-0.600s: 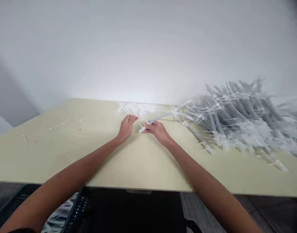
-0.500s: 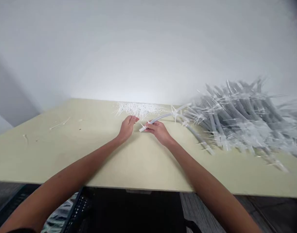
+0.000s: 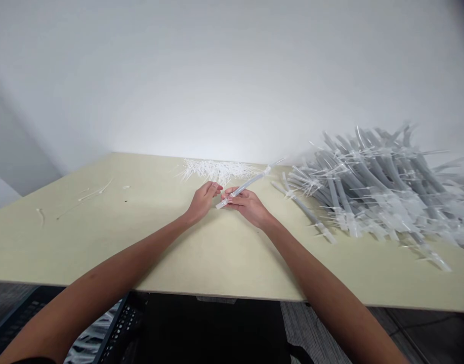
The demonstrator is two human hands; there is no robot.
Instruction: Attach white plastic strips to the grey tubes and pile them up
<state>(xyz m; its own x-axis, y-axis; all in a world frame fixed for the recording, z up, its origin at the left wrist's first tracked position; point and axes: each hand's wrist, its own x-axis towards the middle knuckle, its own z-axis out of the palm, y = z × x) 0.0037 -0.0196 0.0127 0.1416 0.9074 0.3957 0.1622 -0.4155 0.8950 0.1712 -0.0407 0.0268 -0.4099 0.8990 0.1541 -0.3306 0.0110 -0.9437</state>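
Note:
My right hand is closed around a clear plastic tube near its lower end. The tube slants up and away to the right, with cable ties fastened round it near both ends. Beside that lower end is my left hand, its fingers drawn together close to my right fingertips. Whatever the left fingers pinch is too small to make out. Just beyond both hands lies a loose heap of white cable ties.
On the right is a big pile of similar tied tubes, with one separate tube at its near side. Stray cable ties lie on the left of the table. A dark crate holding clear pieces stands below the front edge.
The tube has turned in my right hand, and its far end now points more steeply upward. My left hand has moved slightly right, closer to the right fingers.

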